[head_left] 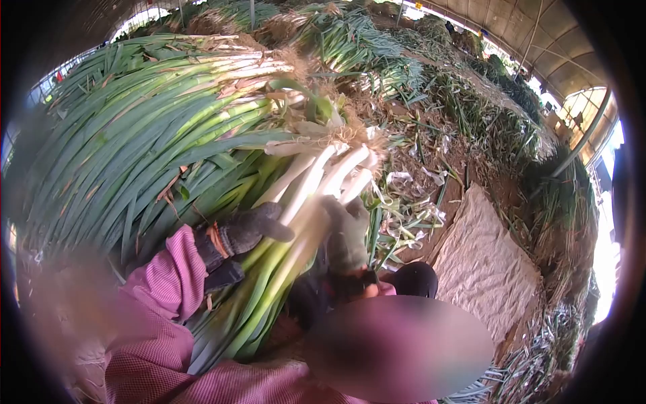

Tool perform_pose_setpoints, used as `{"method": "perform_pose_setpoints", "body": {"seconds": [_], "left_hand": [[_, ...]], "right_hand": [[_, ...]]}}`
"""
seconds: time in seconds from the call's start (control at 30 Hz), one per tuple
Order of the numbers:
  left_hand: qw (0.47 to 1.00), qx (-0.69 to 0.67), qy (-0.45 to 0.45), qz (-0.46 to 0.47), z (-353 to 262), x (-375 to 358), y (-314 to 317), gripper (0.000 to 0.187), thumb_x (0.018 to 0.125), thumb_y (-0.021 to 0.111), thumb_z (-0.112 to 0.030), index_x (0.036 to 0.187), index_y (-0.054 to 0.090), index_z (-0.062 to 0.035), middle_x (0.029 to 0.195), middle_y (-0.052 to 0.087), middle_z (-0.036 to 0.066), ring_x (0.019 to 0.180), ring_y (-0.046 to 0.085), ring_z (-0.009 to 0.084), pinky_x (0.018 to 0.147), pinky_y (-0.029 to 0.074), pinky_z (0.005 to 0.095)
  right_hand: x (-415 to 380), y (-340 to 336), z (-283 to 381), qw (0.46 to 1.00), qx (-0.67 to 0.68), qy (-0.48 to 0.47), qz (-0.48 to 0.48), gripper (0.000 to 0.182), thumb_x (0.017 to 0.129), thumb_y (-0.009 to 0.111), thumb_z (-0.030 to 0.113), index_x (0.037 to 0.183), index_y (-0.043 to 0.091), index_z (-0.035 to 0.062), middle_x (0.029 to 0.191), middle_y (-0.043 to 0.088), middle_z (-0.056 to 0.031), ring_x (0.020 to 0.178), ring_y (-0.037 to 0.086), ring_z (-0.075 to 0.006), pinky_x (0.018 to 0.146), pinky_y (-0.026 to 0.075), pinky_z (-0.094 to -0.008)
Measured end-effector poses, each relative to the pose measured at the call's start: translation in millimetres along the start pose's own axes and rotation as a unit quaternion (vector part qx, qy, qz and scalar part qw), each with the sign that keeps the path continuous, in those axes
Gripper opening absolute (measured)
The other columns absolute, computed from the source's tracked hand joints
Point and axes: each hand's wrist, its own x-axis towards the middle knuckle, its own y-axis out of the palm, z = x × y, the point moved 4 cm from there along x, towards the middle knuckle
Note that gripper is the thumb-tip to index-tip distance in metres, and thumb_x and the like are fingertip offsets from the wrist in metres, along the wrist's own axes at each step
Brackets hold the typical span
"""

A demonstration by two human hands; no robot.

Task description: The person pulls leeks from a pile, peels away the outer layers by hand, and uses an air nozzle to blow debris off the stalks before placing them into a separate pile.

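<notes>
Your left gloved hand curls its fingers under a bunch of long white-stemmed green onions, your right gloved hand wraps its fingers round the stalks, its wrist blurred, leaf tips hidden below.

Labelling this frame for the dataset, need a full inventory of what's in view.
held leeks: one bunch, white stalks and green leaves, centre, between both hands
leek pile: one big stack, green with white ends, left and top
far leek rows: several, green, top right, too small to count
trimmings: scattered, pale and green, on the dirt right of the hands
sacking: one sheet, beige, on the ground at right
roof: arched, tan, top right
sleeves: pink, bottom left
left hand: dark glove, gripping the bunch
right hand: grey-green glove, on the stalks
</notes>
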Motion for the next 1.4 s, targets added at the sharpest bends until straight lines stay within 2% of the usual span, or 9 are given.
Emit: {"method": "perform_pose_setpoints", "body": {"seconds": [0.3,0.33,0.47,0.53,0.63,0.7,0.77,1.13,1.4], "left_hand": [[0.974,-0.187,-0.123,0.035,74,-20,-1,0.048,0.080,0.065,-0.021,0.122,0.056,0.0008,0.113,0.063,0.008,0.105,0.057,0.0176,0.099,0.039,0.0314],[0.976,-0.171,-0.130,0.027,58,-20,10,0.055,0.076,0.069,-0.021,0.123,0.054,0.0026,0.114,0.063,0.009,0.104,0.057,0.0189,0.096,0.041,0.0316],[0.987,-0.060,-0.145,0.023,90,-13,-1,0.067,0.071,0.077,-0.023,0.127,0.050,0.0043,0.114,0.061,0.011,0.102,0.057,0.0212,0.094,0.043,0.0319],[0.993,-0.034,-0.113,0.030,70,-10,9,0.071,0.070,0.078,-0.027,0.127,0.049,0.0044,0.114,0.061,0.011,0.103,0.056,0.0220,0.094,0.042,0.0324],[0.989,-0.004,-0.134,0.057,76,-8,3,0.079,0.069,0.081,-0.032,0.130,0.046,0.0044,0.116,0.059,0.014,0.106,0.054,0.0221,0.096,0.041,0.0337],[0.990,-0.029,-0.129,0.043,60,-12,7,0.082,0.068,0.082,-0.034,0.131,0.045,0.0045,0.118,0.059,0.015,0.109,0.054,0.0223,0.097,0.040,0.0339],[0.983,0.002,-0.171,0.061,62,-17,-2,0.084,0.069,0.081,-0.037,0.131,0.045,0.0052,0.121,0.058,0.018,0.113,0.053,0.0231,0.098,0.040,0.0338],[0.974,-0.028,-0.181,0.133,61,-25,-8,0.070,0.067,0.082,-0.026,0.125,0.054,-0.0002,0.114,0.063,0.010,0.104,0.057,0.0209,0.094,0.043,0.0318],[0.955,-0.091,-0.232,0.162,68,-25,-4,0.076,0.062,0.086,-0.023,0.126,0.053,-0.0012,0.111,0.065,0.010,0.105,0.058,0.0221,0.093,0.043,0.0344]], "right_hand": [[-57,-35,8,0.982,-0.135,0.131,0.035,0.023,0.085,0.064,0.007,0.106,0.058,-0.0013,0.090,0.063,-0.0055,0.079,0.060,-0.0131,0.073,0.049,-0.0269],[-52,-29,17,0.999,0.033,0.034,0.025,0.032,0.083,0.067,0.010,0.110,0.055,-0.0018,0.092,0.063,-0.0068,0.080,0.059,-0.0133,0.073,0.049,-0.0273],[-8,-69,34,0.962,-0.262,-0.034,-0.068,0.045,0.080,0.071,0.023,0.113,0.053,-0.0017,0.095,0.062,-0.0085,0.085,0.060,-0.0176,0.074,0.048,-0.0322],[34,-92,15,0.891,-0.445,-0.065,-0.054,0.041,0.077,0.072,0.028,0.106,0.059,0.0015,0.091,0.065,-0.0074,0.080,0.063,-0.0191,0.068,0.050,-0.0365],[83,-96,-10,0.589,-0.796,-0.090,0.110,0.029,0.077,0.069,0.024,0.099,0.062,0.0071,0.084,0.067,-0.0064,0.070,0.065,-0.0222,0.064,0.053,-0.0387],[126,-137,-9,0.482,-0.855,-0.190,-0.012,0.021,0.083,0.053,0.022,0.084,0.064,0.0046,0.068,0.062,-0.0151,0.067,0.063,-0.0279,0.064,0.048,-0.0434],[185,-256,-1,0.819,-0.541,-0.049,-0.182,0.022,0.084,0.051,0.022,0.076,0.066,0.0086,0.074,0.064,-0.0114,0.076,0.065,-0.0230,0.063,0.050,-0.0415],[38,-110,-30,0.714,-0.679,-0.154,0.078,0.023,0.087,0.049,0.020,0.090,0.064,0.0018,0.101,0.061,-0.0139,0.089,0.063,-0.0236,0.066,0.052,-0.0349],[59,-133,-25,0.661,-0.731,-0.166,0.030,0.023,0.087,0.053,0.018,0.098,0.061,-0.0002,0.107,0.059,-0.0160,0.091,0.063,-0.0249,0.071,0.053,-0.0348]]}}
